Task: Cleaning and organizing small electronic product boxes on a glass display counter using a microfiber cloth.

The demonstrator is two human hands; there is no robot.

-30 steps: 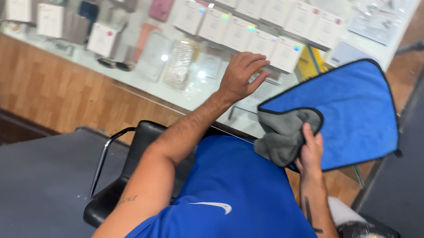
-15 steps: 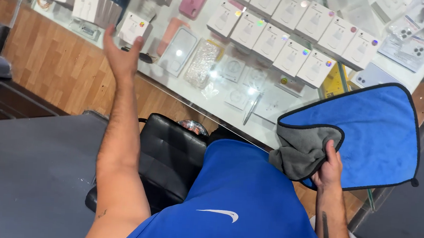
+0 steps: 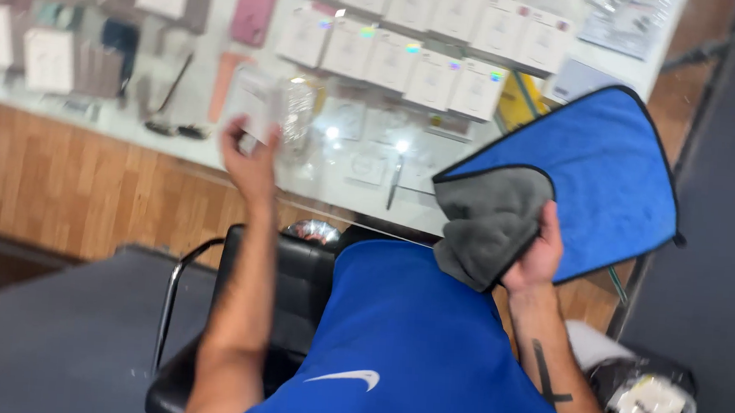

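The left hand point(image 3: 250, 158) is lifting a small white carton wrapped in clear film point(image 3: 264, 111), the grip pinching its lower edge just above the glass-topped worktop point(image 3: 361, 168); the right hand point(image 3: 536, 258) is clutching a blue microfibre cloth with a grey inner face point(image 3: 591, 173), fingers pressed together on the bunched grey fold. Judged from this, the carton is best kept raised clear of the glass while the cloth is being spread flat for a wipe. Compared with half a second ago, the left hand, then open and reaching far left, is now closer in and holding the carton; the cloth is staying in place.
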